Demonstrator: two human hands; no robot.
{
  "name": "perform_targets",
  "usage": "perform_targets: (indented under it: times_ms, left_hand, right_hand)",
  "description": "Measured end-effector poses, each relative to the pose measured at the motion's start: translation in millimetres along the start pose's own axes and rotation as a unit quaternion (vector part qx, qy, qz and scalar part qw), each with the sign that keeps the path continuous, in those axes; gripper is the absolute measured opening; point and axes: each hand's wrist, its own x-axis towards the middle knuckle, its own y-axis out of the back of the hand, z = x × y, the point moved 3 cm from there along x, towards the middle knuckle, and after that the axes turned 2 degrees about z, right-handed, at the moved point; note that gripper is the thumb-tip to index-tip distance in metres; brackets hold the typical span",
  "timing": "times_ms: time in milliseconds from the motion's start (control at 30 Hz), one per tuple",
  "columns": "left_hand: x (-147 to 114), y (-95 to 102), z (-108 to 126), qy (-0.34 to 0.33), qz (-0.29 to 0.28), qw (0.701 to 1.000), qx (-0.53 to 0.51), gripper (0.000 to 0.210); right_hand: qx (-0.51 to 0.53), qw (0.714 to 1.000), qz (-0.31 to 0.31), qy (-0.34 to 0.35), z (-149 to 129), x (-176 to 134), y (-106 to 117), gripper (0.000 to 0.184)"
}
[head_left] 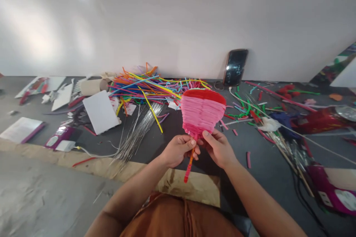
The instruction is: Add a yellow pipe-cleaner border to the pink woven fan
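Fan [204, 111]: standing head-up over the middle of the table [267, 170].
Left hand [178, 151]: pinching the handle [189, 168], apparently bearing the weight.
Right hand [219, 149]: thumb pressing the fan's lower right, seemingly steadying it; other fingers partly hiding.

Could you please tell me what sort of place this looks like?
It looks like a craft workspace, perhaps in a workshop: colourful pipe cleaners and thin wires lie on the dark table, while the left hand and right hand hold a pink-and-red craft piece.
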Motion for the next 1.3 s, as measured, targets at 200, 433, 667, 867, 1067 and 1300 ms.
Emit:
perform_targets:
  times_ms: [200, 433, 667, 867, 1067, 1300]
  left_hand:
    - [12.7, -4.8, -8.3, 0.023, 0.017, 0.998, 0.057, 0.041]
    - [19.4, -5.0, -12.7, 0.036, 0.039, 0.998, 0.031, 0.038]
    - [20.5, -5.4, -11.6, 0.025, 0.025, 0.999, 0.036, 0.036]
    - [22.0, 5.8, 9.2, -0.065, 0.068, 0.995, 0.011, 0.030]
    - [21.6, 8.3, 9.9, -0.091, 0.114, 0.989, -0.004, 0.031]
    - [19.0, 9.2, 15.1, -0.088, 0.087, 0.992, 0.004, 0.035]
  right_hand:
    - [-0.108, 0.984, 0.121, 0.073, -8.0, -2.8, 12.9, 0.023]
    - [-0.105, 0.986, 0.118, 0.062, -4.7, -4.7, 15.2, 0.028]
    - [-0.073, 0.990, 0.111, 0.050, -11.2, -5.4, 12.4, 0.032]
    - [-0.111, 0.984, 0.125, 0.059, -11.7, -5.2, 19.5, 0.033]
    - [-0.028, 0.996, 0.072, 0.033, 7.0, -1.6, 23.7, 0.024]
    - [0.007, 0.998, 0.048, 0.028, 16.0, 2.8, 29.0, 0.019]
